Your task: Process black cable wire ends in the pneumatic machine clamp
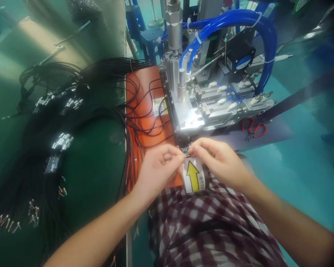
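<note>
My left hand (160, 165) is closed, with thumb and index finger pinching a small bunch of thin coloured wires (187, 155). From the other side, the fingertips of my right hand (218, 154) close on the same wires, some of which look yellow and green. Both hands meet just above a white label (193, 177) with a yellow arrow, in front of the machine (189, 116). What lies inside the fingertips is mostly hidden. Black cables (147, 129) run across the orange plate (144, 79) to the left of the machine.
Bundles of black cable (97, 74) with shiny metal ends (61, 141) cover much of the green table (97, 159) on the left. Red-handled cutters (253, 129) lie right of the machine. Thick blue hoses (239, 16) arch over it.
</note>
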Motion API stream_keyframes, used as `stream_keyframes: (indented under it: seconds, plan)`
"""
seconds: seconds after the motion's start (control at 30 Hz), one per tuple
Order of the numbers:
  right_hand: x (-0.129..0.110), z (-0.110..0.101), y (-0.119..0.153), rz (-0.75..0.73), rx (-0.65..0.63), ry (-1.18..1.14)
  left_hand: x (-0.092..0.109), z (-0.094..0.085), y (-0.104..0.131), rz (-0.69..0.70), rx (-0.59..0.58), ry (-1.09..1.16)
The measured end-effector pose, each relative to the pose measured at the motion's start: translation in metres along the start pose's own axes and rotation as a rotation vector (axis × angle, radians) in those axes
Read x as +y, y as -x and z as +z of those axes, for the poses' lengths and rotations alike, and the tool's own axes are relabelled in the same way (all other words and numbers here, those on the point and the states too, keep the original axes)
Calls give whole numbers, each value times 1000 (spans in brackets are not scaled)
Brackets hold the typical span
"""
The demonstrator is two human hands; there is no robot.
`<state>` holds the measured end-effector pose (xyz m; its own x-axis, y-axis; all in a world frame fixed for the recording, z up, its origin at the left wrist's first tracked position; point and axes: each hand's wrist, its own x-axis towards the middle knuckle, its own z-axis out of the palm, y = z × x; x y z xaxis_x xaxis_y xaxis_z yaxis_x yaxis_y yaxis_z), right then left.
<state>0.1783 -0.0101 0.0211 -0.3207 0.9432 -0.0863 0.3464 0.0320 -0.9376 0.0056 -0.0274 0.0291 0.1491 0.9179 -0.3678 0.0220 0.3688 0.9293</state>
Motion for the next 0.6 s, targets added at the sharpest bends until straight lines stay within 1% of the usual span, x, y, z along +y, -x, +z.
stream_keyframes:
  seconds: [0.17,0.3,0.5,0.6]
  plan:
    - [-4,7,1,-6,-21,-40,0,-1,-1,4,-1,8]
    - [-7,10,1,14,43,-87,-4,-2,-1,42,-23,6]
    - [-7,16,4,102,93,-230,-7,-2,0,77,-19,87]
    - [-5,20,5,102,131,-293,-7,-1,0,88,-23,124]
